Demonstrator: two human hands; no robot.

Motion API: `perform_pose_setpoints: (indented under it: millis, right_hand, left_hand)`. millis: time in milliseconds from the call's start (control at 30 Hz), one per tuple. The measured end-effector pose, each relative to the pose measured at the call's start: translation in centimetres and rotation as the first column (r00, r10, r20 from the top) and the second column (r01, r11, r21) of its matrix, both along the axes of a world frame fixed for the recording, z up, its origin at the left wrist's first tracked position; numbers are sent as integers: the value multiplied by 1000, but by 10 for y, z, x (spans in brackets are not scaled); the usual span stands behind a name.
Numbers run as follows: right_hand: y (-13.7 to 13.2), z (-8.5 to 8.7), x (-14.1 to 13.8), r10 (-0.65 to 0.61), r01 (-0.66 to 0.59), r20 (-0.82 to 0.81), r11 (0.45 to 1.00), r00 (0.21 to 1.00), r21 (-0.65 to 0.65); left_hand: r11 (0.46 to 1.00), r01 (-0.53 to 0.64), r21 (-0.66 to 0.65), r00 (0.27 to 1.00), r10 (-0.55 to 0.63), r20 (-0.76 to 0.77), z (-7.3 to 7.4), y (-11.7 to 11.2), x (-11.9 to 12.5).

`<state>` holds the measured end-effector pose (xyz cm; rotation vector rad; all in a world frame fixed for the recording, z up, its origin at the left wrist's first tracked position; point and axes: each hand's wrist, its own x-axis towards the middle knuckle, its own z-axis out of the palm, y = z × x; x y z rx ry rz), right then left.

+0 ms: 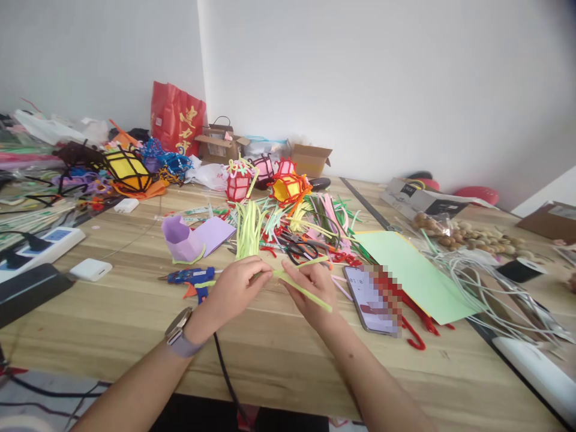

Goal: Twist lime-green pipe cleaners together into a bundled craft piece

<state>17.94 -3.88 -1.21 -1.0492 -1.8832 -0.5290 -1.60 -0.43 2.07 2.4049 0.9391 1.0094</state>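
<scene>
Both hands meet over the middle of the table, closed on light yellow-green pipe cleaners. My left hand pinches one end between thumb and fingertips. My right hand grips beside it, and two fuzzy lengths stick out past its fingers to the right. Just behind the left hand lies a bundle of the same yellow-green pipe cleaners. To the left are a blue hot glue gun and a purple paper cup shape with a yellow-green strip round its base. Black-handled scissors lie behind the right hand.
A phone and green paper sheets lie to the right. Small lanterns, cardboard boxes and a red bag stand at the back. A power strip is at left, coiled white cable at right.
</scene>
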Motion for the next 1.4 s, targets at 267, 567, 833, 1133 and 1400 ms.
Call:
perform_pose_setpoints:
  millis: [267,567,833,1133,1400]
  right_hand:
    - [-7,10,-23,-42,-421,-696,769,717,-481]
    - [-2,9,-20,-91,-490,-723,678,685,-549]
    - [-1,6,0,-123,122,144,992,982,17]
    - [-6,12,-24,-51,-515,-740,685,671,-515]
    - [-3,15,-25,-292,-765,-909,496,298,-410]
  left_hand:
    - [886,-29,464,994,75,-81,-6,-7,3]
    - [888,-127,442,986,160,-38,-6,1,-2]
    - [978,-34,207,998,43,-39,-3,-1,0]
    - [830,-51,556,986,130,-104,-5,-6,-1]
    - [732,-94,674,992,122,5,-6,-12,-2]
